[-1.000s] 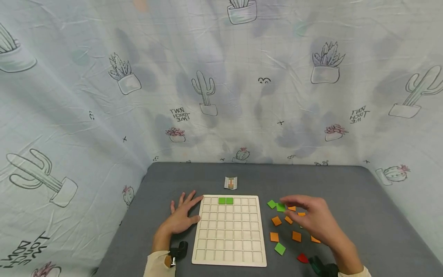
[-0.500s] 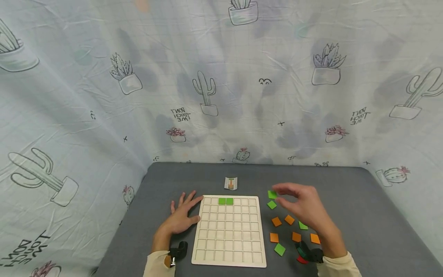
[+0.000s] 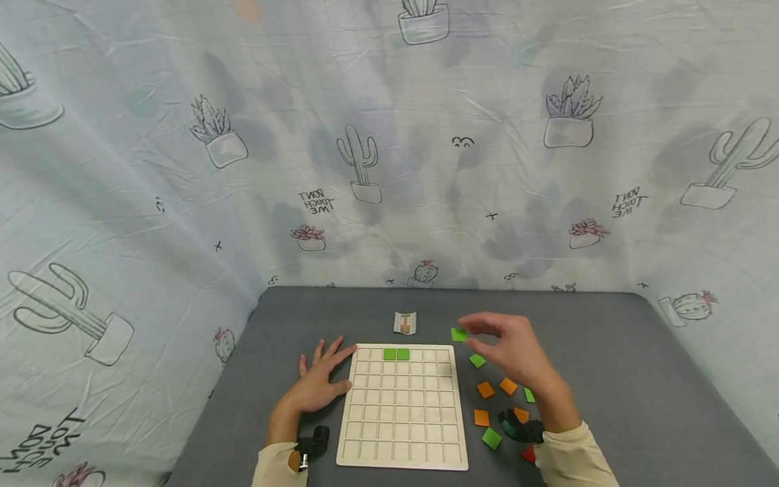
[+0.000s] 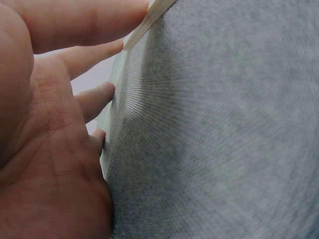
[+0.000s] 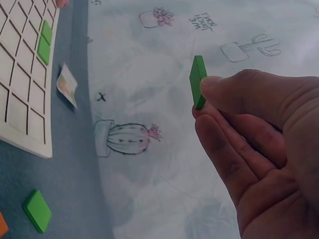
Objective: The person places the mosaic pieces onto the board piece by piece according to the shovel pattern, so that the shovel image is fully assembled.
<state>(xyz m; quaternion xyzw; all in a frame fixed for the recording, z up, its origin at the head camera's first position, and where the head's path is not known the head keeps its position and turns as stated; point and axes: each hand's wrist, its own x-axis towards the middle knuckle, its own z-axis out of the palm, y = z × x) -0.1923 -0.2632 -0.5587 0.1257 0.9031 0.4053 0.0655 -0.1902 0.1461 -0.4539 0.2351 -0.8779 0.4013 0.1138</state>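
Between thumb and fingertips my right hand [image 3: 510, 345] pinches a green square tile [image 5: 197, 82], lifted off the table just past the far right corner of a pale grid board [image 3: 402, 406]. Two green tiles [image 3: 396, 354] sit side by side in cells of the board's far row. My left hand [image 3: 318, 384] lies at the board's left edge with fingers spread; in the left wrist view its thumb [image 4: 89, 22] and index fingertip touch the board's rim.
Right of the board lie several loose orange tiles [image 3: 485, 390], green tiles [image 3: 491, 438] and a red piece [image 3: 528, 454], partly covered by the right wrist camera. A small printed card [image 3: 404, 323] lies beyond the board on the grey table [image 3: 328, 311]. A patterned curtain hangs behind.
My right hand has lifted a green tile from the loose pieces and carried it left and away from me, toward the board's far right corner. The left hand stays put.
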